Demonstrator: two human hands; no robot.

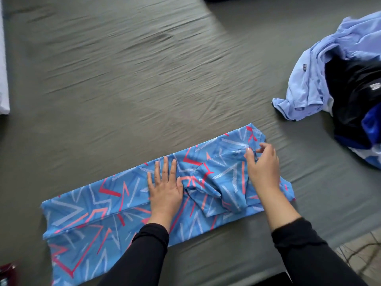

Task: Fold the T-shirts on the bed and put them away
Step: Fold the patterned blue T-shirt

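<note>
Right hand pinching a sleeve fold, left hand pinning the shirt flat.

The right hand (262, 168) pinches bunched fabric near the collar end of the patterned blue T-shirt (86, 211), while the left hand (165, 186) lies spread and flat on its middle; the shirt stretches as a long strip across the grey bed sheet (123, 79) just in front of the person. The loose sleeve could slip and rumple the fold if the pinch drags sideways. In the unfolded pile (334, 79), well apart to the right, a pale blue shirt carries a small dark tag, unreadable.
</note>
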